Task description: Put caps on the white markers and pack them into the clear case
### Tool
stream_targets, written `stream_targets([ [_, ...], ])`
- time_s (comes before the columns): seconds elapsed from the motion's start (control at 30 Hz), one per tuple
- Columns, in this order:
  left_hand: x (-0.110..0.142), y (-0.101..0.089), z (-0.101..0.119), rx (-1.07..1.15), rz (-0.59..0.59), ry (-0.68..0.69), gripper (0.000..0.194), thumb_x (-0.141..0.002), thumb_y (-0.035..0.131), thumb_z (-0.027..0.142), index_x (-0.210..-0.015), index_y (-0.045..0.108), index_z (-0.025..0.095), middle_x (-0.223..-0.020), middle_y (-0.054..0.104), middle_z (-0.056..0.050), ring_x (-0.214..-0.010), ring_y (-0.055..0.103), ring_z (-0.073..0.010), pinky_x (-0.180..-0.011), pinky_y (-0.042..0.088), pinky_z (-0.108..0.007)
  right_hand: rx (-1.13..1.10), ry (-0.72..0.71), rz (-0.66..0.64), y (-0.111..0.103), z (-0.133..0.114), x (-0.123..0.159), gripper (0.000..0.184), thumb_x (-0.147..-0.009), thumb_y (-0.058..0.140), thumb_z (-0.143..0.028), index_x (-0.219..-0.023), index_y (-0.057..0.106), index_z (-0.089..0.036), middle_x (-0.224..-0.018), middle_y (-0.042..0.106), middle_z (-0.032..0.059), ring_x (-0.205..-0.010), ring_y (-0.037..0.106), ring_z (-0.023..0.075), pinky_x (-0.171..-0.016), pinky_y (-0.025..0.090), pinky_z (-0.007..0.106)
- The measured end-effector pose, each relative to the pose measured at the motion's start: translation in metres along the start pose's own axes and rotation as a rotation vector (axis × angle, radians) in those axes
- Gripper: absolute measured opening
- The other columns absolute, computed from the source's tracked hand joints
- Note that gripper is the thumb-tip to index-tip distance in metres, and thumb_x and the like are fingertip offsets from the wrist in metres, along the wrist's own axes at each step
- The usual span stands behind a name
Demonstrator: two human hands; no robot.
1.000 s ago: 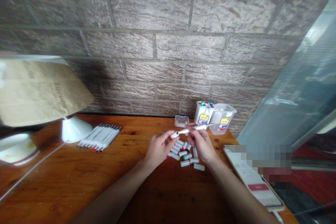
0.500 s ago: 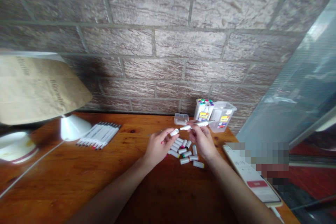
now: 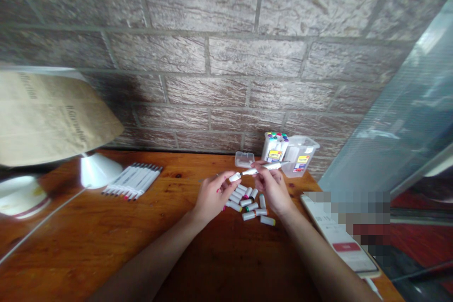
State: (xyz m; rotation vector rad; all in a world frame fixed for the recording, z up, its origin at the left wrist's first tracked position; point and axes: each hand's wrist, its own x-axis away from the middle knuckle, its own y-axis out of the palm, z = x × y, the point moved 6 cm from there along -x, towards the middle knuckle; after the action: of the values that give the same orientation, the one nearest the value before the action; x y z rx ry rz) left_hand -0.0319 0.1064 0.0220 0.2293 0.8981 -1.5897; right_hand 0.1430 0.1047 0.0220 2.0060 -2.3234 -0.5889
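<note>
Between thumb and fingers, my left hand (image 3: 213, 195) pinches a white marker cap (image 3: 235, 177). My right hand (image 3: 272, 187) grips a white marker (image 3: 273, 166) whose dark tip sits right at the cap's mouth; whether the two touch I cannot tell. The marker's other end points right, thin and uncapped. Under and between my hands lies a loose pile of marker caps (image 3: 252, 207), white-grey with coloured ends. Off to the left, several capless markers (image 3: 134, 181) lie side by side in a row.
Behind my hands stand a clear box full of markers (image 3: 275, 148), an open clear box (image 3: 300, 155) and a small clear case (image 3: 244, 159). A phone (image 3: 339, 236) lies at the right edge. On the left are a lamp (image 3: 99, 170), its cord and a paper cup (image 3: 23, 197).
Almost nothing differs. Both hands keep the same hold on cap and marker, and the view has shifted very slightly.
</note>
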Motion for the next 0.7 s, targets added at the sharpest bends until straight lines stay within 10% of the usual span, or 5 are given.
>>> stream_targets([
  [0.7, 0.0007, -0.0002, 0.0011, -0.009, 0.020, 0.025, 0.016, -0.090, 0.066, 0.032, -0.098, 0.069, 0.018, -0.074, 0.073, 0.000, -0.058, 0.061, -0.0089, -0.055, 0.047, -0.017, -0.025, 0.012, 0.007, 0.0014, -0.0053, -0.0002, 0.029, -0.075, 0.076, -0.042, -0.085, 0.068, -0.017, -0.058, 0.052, -0.0050, -0.041, 0.035, 0.0047, -0.041, 0.022, 0.022],
])
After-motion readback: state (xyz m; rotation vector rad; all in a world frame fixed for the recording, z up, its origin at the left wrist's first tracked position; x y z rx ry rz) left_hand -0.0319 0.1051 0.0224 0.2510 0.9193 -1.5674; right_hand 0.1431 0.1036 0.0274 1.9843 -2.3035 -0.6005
